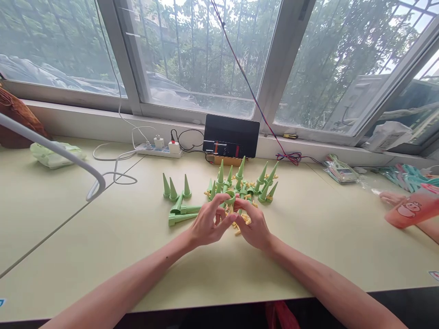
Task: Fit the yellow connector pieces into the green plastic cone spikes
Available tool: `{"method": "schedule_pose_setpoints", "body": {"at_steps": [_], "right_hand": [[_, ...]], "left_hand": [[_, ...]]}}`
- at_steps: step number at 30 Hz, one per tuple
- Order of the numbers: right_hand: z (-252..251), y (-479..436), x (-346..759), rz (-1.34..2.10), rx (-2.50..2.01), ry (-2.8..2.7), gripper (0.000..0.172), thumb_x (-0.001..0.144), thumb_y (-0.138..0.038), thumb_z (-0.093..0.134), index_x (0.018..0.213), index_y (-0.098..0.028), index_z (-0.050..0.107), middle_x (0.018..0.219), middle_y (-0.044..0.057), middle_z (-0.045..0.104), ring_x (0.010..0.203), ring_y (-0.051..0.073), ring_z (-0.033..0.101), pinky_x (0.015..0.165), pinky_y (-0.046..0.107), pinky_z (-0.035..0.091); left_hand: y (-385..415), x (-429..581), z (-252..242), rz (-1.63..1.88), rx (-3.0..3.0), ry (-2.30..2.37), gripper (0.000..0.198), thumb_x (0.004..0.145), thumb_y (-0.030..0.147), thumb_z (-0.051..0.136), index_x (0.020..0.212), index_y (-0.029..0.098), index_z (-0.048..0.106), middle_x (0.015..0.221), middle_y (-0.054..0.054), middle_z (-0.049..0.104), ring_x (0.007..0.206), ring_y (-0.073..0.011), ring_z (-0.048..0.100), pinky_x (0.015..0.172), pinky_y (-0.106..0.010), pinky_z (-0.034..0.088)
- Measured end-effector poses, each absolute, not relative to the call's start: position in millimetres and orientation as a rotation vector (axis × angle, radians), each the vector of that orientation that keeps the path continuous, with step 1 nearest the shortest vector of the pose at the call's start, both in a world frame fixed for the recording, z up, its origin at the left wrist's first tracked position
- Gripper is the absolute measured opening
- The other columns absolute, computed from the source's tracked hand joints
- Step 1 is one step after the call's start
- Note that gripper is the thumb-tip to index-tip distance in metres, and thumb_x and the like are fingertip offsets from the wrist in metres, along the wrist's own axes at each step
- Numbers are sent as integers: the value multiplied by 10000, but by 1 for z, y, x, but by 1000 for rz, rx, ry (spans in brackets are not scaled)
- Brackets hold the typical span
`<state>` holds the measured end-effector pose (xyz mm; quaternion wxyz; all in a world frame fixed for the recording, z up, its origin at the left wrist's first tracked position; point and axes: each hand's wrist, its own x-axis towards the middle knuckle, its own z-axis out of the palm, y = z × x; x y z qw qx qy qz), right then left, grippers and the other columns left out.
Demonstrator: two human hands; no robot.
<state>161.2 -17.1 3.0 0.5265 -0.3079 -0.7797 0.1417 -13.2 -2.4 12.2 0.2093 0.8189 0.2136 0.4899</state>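
Observation:
My left hand point(211, 220) is closed around a green plastic cap point(230, 197) with a round opening that faces up, its fingers on the rim. From the right, my right hand point(253, 225) pinches at the same cap, and its thumb tip meets the left thumb. A small yellow plastic piece point(231, 209) shows just under the cap between the hands; the fingers partly hide it. Behind the hands, several green cone-shaped plastic spikes point(240, 169) stand or lie among small yellow plastic pieces point(237, 228). More green spikes point(181, 218) lie beside my left hand.
A tablet point(231, 135) leans at the back by a white power strip point(159, 151) with cables. On the right, another person's hand point(391, 198) rests near a red cup point(408, 210). A grey curved bar point(61, 151) crosses the left side. Packets point(339, 169) lie back right.

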Motion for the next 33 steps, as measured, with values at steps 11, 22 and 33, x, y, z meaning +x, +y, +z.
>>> {"method": "schedule_pose_setpoints", "body": {"at_steps": [11,22,33], "right_hand": [[-4,-16,162,518,-711,-1791,425,970,-316,562,1370,-216,459,1013,85,649,886,202,659,813,362,581],[3,-23,156,946,-636,-1655,595,941,-385,611,1450,-276,322,1013,60,596,652,131,623,527,276,597],[1,-23,157,776,-785,-1601,427,915,-277,608,1284,-261,393,858,-1,575,666,135,588,610,274,543]], "left_hand": [[1,-15,14,1385,2253,549,362,931,239,569,1281,195,487,1056,-113,668,454,-32,549,413,-161,454],[-1,-16,18,1304,2251,535,431,949,224,533,1377,270,510,1378,-181,486,630,-67,622,490,-197,550],[-1,-11,13,1432,2288,746,218,930,234,570,1138,200,516,1089,-59,554,500,-10,476,437,-168,418]]}}
